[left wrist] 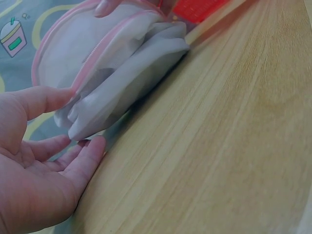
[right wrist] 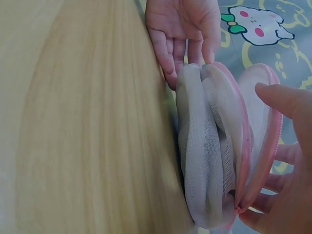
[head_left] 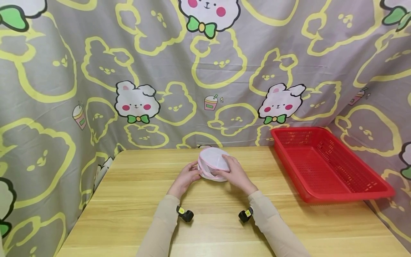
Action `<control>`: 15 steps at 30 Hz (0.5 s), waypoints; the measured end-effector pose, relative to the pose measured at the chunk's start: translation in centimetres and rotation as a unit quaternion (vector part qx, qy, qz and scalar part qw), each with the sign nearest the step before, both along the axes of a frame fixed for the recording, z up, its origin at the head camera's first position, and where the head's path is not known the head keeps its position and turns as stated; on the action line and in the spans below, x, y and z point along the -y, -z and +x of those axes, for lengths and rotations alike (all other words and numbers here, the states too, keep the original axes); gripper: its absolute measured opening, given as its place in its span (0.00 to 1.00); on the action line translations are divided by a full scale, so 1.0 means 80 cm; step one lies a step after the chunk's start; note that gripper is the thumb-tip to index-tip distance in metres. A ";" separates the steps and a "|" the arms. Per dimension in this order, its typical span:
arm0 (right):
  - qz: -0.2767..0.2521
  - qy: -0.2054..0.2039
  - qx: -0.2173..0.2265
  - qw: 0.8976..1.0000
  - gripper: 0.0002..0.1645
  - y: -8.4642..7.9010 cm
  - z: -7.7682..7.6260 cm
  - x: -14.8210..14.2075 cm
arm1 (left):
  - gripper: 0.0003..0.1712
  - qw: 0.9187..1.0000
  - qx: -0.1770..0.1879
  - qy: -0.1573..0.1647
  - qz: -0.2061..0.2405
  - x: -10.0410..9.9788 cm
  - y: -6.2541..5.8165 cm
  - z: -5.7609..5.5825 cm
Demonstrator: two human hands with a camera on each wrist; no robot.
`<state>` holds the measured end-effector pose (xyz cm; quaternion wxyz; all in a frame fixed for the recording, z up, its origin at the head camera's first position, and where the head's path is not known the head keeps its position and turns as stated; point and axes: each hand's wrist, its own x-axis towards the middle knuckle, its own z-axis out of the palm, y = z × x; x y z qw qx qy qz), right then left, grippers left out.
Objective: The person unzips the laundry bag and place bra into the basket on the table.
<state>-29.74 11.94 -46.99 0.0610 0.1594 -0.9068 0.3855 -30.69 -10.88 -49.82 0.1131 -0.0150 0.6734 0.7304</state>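
Observation:
A round white mesh laundry bag (head_left: 205, 166) with pink zipper trim sits on the wooden table between both hands. Its lid (right wrist: 263, 112) stands partly raised from the soft, creased body (right wrist: 197, 151). My left hand (head_left: 185, 179) holds the bag's left side, thumb on the pink rim and fingers against the lower edge in the left wrist view. On the other side my right hand (head_left: 237, 175) grips the lid, its thumb on the lid's face and the other fingers round the pink edge. The inside of the bag is mostly hidden.
A red plastic basket (head_left: 292, 171) with perforated walls stands on the right of the wooden table (head_left: 135, 210). Grey curtain fabric (head_left: 179, 64) with cartoon rabbits hangs behind the table and along its sides.

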 end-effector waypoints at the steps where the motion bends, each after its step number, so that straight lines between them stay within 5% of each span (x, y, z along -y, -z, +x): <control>1: -0.002 -0.001 -0.002 1.000 0.48 0.000 0.000 0.000 | 0.36 1.000 0.000 0.000 0.000 0.000 0.000 0.000; 15: -0.041 0.001 -0.003 0.999 0.40 0.002 0.004 -0.004 | 0.36 1.000 0.001 0.002 0.009 0.001 -0.001 0.001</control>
